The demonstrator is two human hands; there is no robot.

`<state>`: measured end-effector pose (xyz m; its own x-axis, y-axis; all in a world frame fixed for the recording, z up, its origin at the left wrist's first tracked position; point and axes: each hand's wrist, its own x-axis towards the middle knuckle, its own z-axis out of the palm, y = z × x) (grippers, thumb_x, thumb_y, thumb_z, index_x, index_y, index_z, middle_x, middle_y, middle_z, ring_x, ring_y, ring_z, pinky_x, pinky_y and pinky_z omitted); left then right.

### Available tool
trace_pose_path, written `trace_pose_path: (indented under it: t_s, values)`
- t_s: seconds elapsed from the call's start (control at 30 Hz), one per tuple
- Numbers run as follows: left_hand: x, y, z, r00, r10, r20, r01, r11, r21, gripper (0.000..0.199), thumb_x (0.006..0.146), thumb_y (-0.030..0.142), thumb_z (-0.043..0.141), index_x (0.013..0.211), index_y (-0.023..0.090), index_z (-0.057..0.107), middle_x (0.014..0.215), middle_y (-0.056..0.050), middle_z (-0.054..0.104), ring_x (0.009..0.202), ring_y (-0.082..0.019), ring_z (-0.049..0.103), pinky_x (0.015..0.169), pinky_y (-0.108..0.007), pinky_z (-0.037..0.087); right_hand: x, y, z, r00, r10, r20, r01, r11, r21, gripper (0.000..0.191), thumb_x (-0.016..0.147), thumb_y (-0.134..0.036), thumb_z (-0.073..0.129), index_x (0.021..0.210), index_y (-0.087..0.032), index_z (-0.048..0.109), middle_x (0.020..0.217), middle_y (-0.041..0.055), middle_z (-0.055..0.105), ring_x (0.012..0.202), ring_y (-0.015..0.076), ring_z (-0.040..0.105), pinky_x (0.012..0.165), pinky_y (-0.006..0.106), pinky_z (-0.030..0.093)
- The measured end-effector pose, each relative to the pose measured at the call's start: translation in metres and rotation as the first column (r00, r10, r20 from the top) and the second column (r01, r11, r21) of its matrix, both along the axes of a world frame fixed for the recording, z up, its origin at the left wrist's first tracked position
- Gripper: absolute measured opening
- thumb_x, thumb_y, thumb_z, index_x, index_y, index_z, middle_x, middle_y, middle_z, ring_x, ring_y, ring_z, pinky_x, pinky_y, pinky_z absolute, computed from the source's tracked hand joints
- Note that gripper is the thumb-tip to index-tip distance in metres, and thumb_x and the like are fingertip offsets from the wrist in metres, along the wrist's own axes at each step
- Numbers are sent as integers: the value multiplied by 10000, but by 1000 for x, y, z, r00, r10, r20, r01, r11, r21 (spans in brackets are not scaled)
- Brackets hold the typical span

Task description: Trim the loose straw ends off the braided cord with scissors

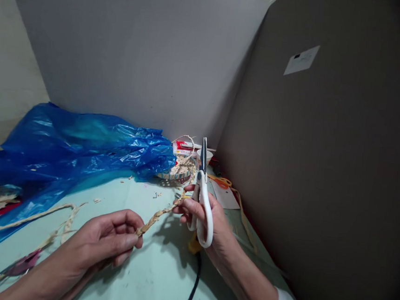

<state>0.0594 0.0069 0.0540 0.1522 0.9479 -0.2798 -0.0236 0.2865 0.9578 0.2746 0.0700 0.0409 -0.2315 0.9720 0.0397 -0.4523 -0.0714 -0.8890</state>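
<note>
A pale green worktop (132, 279) sits between grey panels (142, 47), the right-hand one bearing a white label (302, 60). Crumpled blue plastic (91, 145) covers its far left; a black cable (193, 282) crosses the front. Above it, a braided strand (155, 218) spans both hands: the left hand (108, 235) has its grip pinched on the nearer part, the right hand (220, 222) grips it farther along, fingers closed, also holding white-handled scissors (202, 183) blades up.

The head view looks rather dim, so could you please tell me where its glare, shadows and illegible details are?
In the head view, bright glints streak the blue plastic; in the same view, soft shadows fall on the pale green tabletop around the right hand, the right-hand panel sinks into darkness at the frame's edge, and its white card is illegible.
</note>
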Motion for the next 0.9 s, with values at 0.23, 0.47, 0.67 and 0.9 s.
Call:
trace_pose_path:
  t_s: [0.23,0.47,0.67,0.9]
  values:
    - [-4,1,-4,995,4,100,-7,1000,25,262,763,463,816,842,246,691,741,31,531,677,-136,397,583,-196,383,2,-2,1,997,10,74,-14,998,54,485,686,-368,928,1046,-201,649,813,37,787,766,177,765,613,205,566]
    - [-1,-4,1,988,-2,155,4,1000,-13,253,742,460,826,837,251,721,753,20,581,727,-154,461,638,-215,423,2,-2,-1,995,18,96,-24,998,58,453,717,-360,915,1055,-214,652,860,43,805,812,180,777,649,208,583]
    - [7,-5,11,994,102,-45,-96,988,120,341,686,565,824,734,245,717,643,41,550,646,-136,431,580,-203,361,1,-1,-1,996,34,88,-40,997,68,460,716,-356,920,1055,-213,646,885,47,817,798,167,772,631,198,585]
    - [6,1,0,982,145,123,-150,988,33,330,680,475,885,724,193,718,599,38,550,582,-96,412,530,-155,354,1,-3,4,981,13,193,-29,996,81,492,695,-405,911,1042,-199,630,875,52,800,765,174,753,597,205,541]
